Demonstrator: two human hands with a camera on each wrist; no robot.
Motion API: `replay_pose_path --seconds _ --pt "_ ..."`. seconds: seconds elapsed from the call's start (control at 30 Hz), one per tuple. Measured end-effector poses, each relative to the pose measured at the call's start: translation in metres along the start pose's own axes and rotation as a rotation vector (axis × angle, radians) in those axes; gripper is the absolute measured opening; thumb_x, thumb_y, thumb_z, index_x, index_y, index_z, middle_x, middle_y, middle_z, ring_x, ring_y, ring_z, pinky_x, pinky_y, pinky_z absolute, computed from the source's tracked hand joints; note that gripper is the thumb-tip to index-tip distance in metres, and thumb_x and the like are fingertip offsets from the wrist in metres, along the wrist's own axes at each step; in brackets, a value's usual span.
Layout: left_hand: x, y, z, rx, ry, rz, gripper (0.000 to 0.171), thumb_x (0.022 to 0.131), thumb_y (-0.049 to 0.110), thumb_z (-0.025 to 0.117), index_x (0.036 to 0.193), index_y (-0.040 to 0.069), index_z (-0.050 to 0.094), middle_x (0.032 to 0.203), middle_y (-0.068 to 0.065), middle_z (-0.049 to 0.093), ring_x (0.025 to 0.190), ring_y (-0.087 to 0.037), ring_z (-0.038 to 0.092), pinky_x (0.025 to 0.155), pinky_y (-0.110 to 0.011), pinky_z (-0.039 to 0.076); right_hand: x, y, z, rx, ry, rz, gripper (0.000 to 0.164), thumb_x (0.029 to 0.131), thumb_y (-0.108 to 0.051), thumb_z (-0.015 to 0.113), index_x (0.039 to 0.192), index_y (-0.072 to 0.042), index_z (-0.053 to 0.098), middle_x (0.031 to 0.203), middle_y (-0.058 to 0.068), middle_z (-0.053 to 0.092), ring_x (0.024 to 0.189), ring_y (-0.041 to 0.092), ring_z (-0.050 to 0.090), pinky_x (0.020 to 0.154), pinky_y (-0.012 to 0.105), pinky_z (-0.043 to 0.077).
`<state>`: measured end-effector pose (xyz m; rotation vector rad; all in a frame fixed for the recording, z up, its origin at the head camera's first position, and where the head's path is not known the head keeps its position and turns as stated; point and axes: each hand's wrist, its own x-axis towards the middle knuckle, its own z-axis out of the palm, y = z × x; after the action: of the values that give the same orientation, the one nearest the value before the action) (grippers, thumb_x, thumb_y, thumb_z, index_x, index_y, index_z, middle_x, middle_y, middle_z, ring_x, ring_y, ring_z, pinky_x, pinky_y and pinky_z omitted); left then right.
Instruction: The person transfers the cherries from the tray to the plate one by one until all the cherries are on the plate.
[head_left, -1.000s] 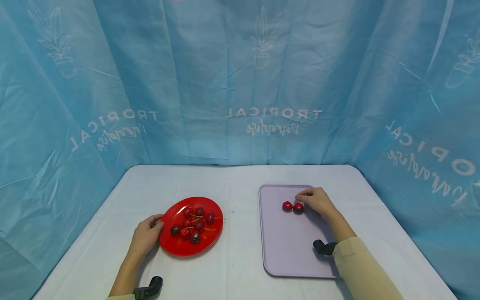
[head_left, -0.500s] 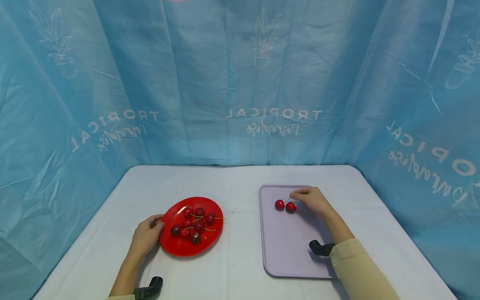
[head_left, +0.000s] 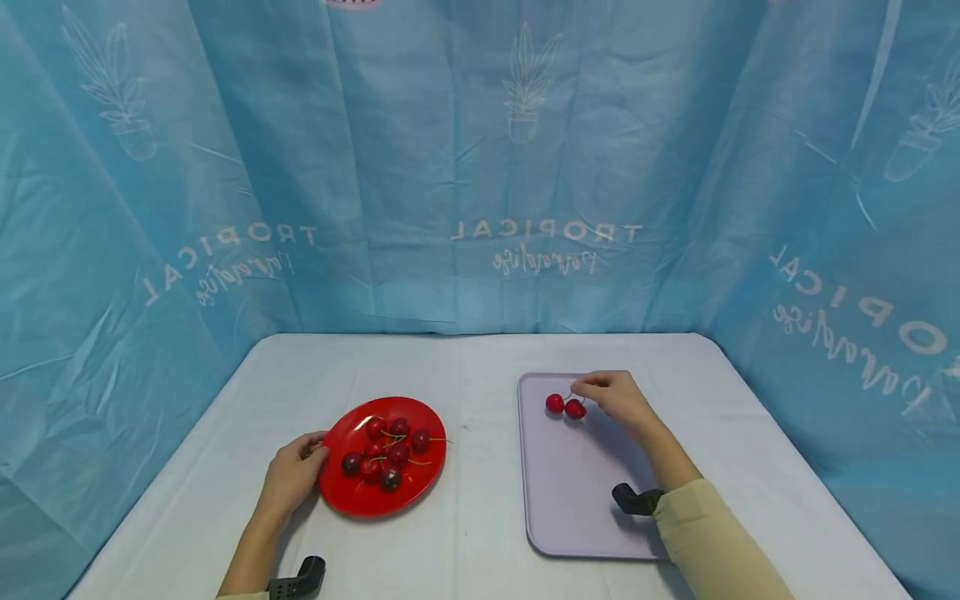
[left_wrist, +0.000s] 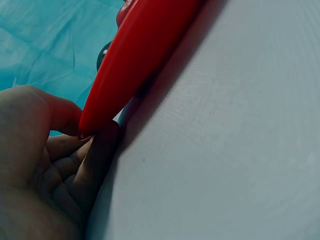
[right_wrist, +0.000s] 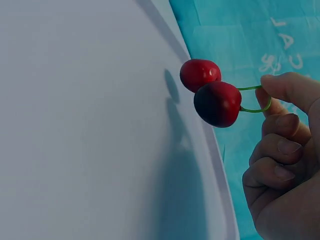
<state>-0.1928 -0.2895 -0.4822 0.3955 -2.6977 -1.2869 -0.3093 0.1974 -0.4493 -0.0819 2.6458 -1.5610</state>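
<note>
Joined by green stems, a pair of cherries (right_wrist: pixel 218 104) hangs from the thumb and forefinger of my right hand (head_left: pixel 617 400), which pinches the stems. They hover over the far part of the lilac tray (head_left: pixel 585 500), and their shadow falls on it in the right wrist view. My left hand (head_left: pixel 292 471) holds the near-left rim of a red plate (head_left: pixel 367 500), thumb on top and fingers beneath, as the left wrist view shows. Several dark red cherries (head_left: pixel 399 455) lie heaped on that plate, some with stems over the rim.
A white cloth covers the table (head_left: pixel 480 517), with the plate at left and the tray at right. A blue printed curtain (head_left: pixel 405 167) encloses the back and sides. Black wrist cameras (head_left: pixel 636 500) sit on both forearms.
My right hand has moved left and slightly farther away over the tray, carrying the pair of cherries by the stems. The left hand and the plate have stayed put.
</note>
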Motion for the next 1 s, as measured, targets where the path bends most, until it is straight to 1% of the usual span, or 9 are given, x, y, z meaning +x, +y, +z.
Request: replay_pose_path --seconds 0.4,0.57,0.73,0.87,1.0 --pt "0.0 0.001 -0.001 -0.021 -0.007 -0.01 0.04 0.097 0.017 0.047 0.131 -0.003 0.052 0.126 -0.026 0.054 0.115 -0.039 0.051 0.094 -0.051 0.045 -0.004 -0.018 0.011 -0.03 0.013 -0.041 0.031 0.086 -0.04 0.069 0.102 -0.013 0.073 0.105 0.004 0.066 0.107 0.026 0.053 0.092 0.048 0.043" --pt "0.001 0.0 0.0 -0.021 -0.003 -0.008 0.041 0.097 0.018 0.047 0.131 -0.003 0.052 0.125 -0.026 0.055 0.113 -0.039 0.051 0.093 -0.051 0.046 -0.002 -0.024 0.012 0.0 0.004 -0.051 0.031 0.086 -0.04 0.068 0.102 -0.014 0.073 0.105 0.004 0.066 0.109 0.027 0.053 0.094 0.05 0.041" --pt "0.001 -0.001 0.001 -0.019 -0.005 -0.018 0.041 0.097 0.018 0.048 0.132 -0.002 0.052 0.125 -0.025 0.055 0.112 -0.038 0.052 0.093 -0.05 0.047 -0.001 -0.029 0.014 0.006 0.008 -0.065 0.031 0.087 -0.041 0.068 0.102 -0.015 0.072 0.104 0.003 0.066 0.108 0.026 0.053 0.094 0.051 0.042" --pt "0.002 0.0 0.0 -0.019 -0.012 -0.019 0.041 0.097 0.019 0.048 0.132 -0.003 0.052 0.126 -0.026 0.054 0.114 -0.039 0.05 0.094 -0.051 0.046 -0.001 -0.033 0.019 0.058 -0.013 -0.087 0.03 0.088 -0.036 0.068 0.103 -0.011 0.072 0.103 0.005 0.067 0.107 0.027 0.054 0.095 0.05 0.042" --pt "0.002 0.001 0.001 -0.023 -0.015 -0.023 0.041 0.097 0.019 0.048 0.131 -0.003 0.052 0.127 -0.027 0.053 0.115 -0.041 0.049 0.094 -0.052 0.045 -0.002 -0.036 0.025 0.095 -0.017 -0.111 0.028 0.087 -0.033 0.069 0.101 -0.009 0.072 0.1 0.006 0.067 0.103 0.026 0.056 0.093 0.047 0.044"
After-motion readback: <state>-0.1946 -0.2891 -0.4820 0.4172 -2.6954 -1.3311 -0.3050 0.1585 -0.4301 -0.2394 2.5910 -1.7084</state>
